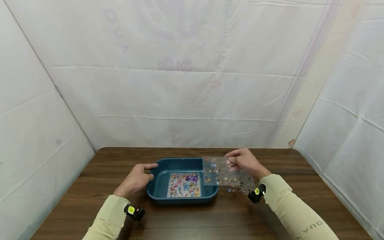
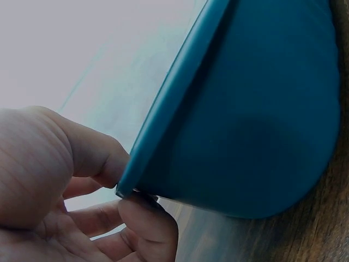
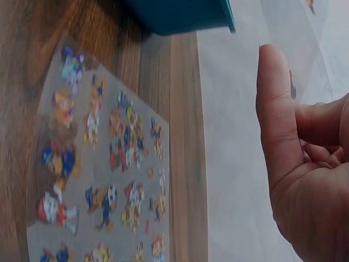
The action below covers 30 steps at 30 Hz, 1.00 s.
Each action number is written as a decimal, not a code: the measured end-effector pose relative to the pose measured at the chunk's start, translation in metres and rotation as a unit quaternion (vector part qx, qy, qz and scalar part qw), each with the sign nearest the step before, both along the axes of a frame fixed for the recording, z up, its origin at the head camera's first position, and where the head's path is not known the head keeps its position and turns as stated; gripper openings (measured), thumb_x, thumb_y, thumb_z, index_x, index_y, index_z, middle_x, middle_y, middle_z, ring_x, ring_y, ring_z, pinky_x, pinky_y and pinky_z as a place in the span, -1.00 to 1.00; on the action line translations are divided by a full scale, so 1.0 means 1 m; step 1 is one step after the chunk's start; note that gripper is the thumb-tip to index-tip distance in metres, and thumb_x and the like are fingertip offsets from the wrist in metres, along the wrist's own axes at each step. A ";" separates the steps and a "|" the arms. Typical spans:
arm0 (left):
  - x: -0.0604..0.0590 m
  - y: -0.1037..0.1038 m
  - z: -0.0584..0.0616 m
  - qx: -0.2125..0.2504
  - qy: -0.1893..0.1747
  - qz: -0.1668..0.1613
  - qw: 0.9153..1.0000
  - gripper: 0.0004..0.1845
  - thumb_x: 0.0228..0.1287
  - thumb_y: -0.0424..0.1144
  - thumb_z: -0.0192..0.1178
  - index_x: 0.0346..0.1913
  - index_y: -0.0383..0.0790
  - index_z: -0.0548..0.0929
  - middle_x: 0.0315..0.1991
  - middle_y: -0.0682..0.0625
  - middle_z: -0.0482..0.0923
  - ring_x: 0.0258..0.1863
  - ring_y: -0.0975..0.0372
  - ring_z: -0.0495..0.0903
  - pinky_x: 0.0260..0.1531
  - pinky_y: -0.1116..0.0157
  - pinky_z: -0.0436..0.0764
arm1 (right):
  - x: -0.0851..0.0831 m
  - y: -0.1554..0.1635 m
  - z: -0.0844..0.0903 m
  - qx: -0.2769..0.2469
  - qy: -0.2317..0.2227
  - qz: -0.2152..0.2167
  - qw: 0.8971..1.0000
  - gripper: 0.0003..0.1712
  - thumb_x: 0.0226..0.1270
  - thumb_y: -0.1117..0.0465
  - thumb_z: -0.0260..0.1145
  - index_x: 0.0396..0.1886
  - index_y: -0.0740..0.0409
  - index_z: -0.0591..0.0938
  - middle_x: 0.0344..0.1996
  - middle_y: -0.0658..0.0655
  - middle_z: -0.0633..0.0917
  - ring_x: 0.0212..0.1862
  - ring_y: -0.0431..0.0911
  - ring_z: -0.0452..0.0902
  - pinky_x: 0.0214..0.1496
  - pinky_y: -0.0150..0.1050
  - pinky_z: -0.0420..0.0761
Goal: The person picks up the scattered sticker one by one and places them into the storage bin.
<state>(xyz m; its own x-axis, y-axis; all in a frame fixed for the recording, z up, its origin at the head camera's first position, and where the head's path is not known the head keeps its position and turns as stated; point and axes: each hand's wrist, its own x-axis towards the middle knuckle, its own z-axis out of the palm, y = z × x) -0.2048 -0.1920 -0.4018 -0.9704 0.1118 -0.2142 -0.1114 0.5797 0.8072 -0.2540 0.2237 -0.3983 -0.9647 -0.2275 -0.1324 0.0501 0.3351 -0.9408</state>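
Note:
My left hand [image 1: 136,178] is at the left end of a blue plastic basin [image 1: 183,201]. In the left wrist view, its thumb and fingers pinch the corner of the basin's rim [image 2: 169,90]. Inside the basin lies a sticker sheet [image 1: 183,185] crowded with colourful figures. My right hand [image 1: 247,163] pinches a clear sticker sheet [image 1: 214,171] by its right part, between thumb and fingers. That sheet hangs over the basin's right end. Beneath it, a second clear sheet [image 1: 241,189] with small cartoon dog stickers [image 3: 103,199] rests on the table.
The basin stands on a dark wooden table [image 1: 186,223]. White sheeting [image 1: 180,93] rises behind the table's far edge and along both sides. A dark wrist camera [image 1: 135,212] sits on the left wrist, another [image 1: 256,194] on the right.

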 end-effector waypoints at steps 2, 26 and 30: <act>0.000 0.000 0.000 0.000 0.000 0.000 1.000 -0.46 0.49 -0.45 0.03 0.49 -0.25 0.47 -0.45 -0.10 0.45 -0.79 0.26 0.19 -0.64 0.31 0.39 | 0.000 -0.006 0.001 0.001 -0.002 -0.002 1.000 -0.58 0.56 0.42 0.12 0.31 0.54 0.54 -0.16 0.35 0.75 -0.18 0.02 0.77 -0.14 -0.13 0.81; -0.001 0.000 0.000 0.000 -0.002 0.003 1.000 -0.47 0.50 -0.44 0.04 0.48 -0.24 0.49 -0.45 -0.10 0.45 -0.79 0.25 0.22 -0.64 0.30 0.41 | -0.001 -0.085 0.012 0.018 -0.012 0.031 0.999 -0.65 0.56 0.43 0.11 0.19 0.47 0.65 -0.24 0.28 0.75 -0.37 -0.13 0.75 -0.22 -0.18 0.80; 0.000 -0.001 0.000 0.004 -0.007 0.004 1.000 -0.47 0.49 -0.45 0.03 0.49 -0.23 0.48 -0.45 -0.10 0.43 -0.79 0.25 0.21 -0.63 0.30 0.40 | -0.001 -0.097 0.010 0.018 -0.009 0.045 0.999 -0.64 0.55 0.44 0.10 0.20 0.48 0.65 -0.22 0.29 0.78 -0.36 -0.13 0.77 -0.20 -0.19 0.80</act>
